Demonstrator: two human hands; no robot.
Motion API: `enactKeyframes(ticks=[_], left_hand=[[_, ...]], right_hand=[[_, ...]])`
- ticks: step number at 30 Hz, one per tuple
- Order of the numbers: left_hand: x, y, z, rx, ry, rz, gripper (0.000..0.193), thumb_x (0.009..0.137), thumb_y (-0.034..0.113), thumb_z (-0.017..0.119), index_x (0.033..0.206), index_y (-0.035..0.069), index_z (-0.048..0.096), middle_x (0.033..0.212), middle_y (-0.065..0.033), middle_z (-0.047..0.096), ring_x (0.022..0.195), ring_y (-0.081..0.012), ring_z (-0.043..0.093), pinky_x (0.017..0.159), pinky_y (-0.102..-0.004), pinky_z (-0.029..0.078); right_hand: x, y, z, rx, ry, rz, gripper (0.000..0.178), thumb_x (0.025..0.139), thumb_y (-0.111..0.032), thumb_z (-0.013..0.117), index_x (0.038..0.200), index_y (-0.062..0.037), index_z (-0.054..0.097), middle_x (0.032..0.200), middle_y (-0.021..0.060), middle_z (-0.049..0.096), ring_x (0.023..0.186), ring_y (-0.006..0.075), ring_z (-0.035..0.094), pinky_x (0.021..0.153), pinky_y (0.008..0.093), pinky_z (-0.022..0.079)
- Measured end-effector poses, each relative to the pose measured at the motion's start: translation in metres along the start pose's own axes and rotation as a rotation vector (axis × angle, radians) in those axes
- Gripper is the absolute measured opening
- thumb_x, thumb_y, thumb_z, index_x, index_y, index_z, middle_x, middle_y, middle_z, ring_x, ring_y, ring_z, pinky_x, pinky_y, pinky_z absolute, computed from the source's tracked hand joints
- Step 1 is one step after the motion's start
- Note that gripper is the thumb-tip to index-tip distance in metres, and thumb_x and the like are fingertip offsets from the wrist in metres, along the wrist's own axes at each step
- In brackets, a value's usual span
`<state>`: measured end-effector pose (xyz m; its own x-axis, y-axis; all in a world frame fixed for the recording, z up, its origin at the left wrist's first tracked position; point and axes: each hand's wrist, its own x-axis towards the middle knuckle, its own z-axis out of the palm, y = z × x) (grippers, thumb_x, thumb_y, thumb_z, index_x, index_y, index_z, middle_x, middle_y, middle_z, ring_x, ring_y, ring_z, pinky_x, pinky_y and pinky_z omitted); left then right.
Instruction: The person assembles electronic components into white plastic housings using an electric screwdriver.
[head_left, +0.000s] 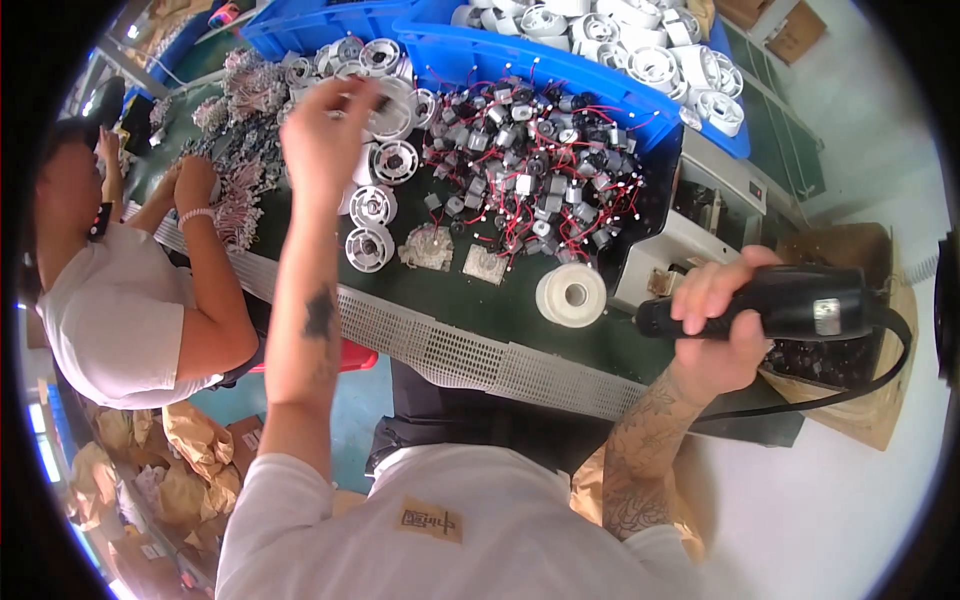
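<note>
Up top, white fan wheel [392, 108] under left hand [322, 140] fingertips.

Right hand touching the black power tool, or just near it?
Touching. The head view shows the right hand wrapped around the black power tool, fingers over its body.

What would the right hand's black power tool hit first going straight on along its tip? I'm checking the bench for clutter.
Probably the white tape roll, just beyond the power tool in the right hand; depth is uncertain.
</note>
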<state>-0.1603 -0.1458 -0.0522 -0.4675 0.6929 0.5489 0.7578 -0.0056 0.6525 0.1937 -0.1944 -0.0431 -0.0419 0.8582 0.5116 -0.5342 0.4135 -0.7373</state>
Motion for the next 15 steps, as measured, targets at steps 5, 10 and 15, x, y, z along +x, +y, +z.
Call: enactKeyframes(ticks=[5, 10, 15], left_hand=[[0.102, -0.05, 0.013, 0.181, 0.196, 0.116, 0.027, 0.079, 0.03, 0.068, 0.095, 0.009, 0.071, 0.085, -0.0111, 0.069, 0.077, -0.0263, 0.066, 0.072, -0.0353, 0.051], [0.112, 0.033, 0.085, 0.058, -0.103, 0.41, 0.037, 0.081, 0.026, 0.069, 0.113, 0.007, 0.063, 0.098, -0.0098, 0.068, 0.084, -0.021, 0.066, 0.077, -0.032, 0.05], [0.13, 0.077, 0.161, 0.045, -0.135, 0.469, 0.06, 0.075, 0.023, 0.069, 0.127, 0.002, 0.047, 0.12, -0.0287, 0.052, 0.108, -0.0471, 0.051, 0.093, -0.0487, 0.043]], right_hand=[[-0.003, 0.006, 0.009, -0.02, -0.093, 0.026, 0.061, 0.083, -0.031, 0.068, 0.124, 0.0027, 0.039, 0.071, 0.0049, 0.051, 0.053, 0.0142, 0.049, 0.047, 0.0287, 0.041], [-0.003, 0.008, 0.006, 0.125, -0.004, 0.08, 0.057, 0.074, -0.011, 0.073, 0.119, 0.006, 0.042, 0.07, 0.0082, 0.054, 0.053, 0.0171, 0.054, 0.051, 0.0312, 0.046], [-0.003, 0.013, 0.004, 0.09, 0.024, 0.136, 0.051, 0.075, -0.005, 0.067, 0.119, 0.0058, 0.044, 0.069, 0.0087, 0.054, 0.053, 0.017, 0.054, 0.052, 0.0318, 0.047]])
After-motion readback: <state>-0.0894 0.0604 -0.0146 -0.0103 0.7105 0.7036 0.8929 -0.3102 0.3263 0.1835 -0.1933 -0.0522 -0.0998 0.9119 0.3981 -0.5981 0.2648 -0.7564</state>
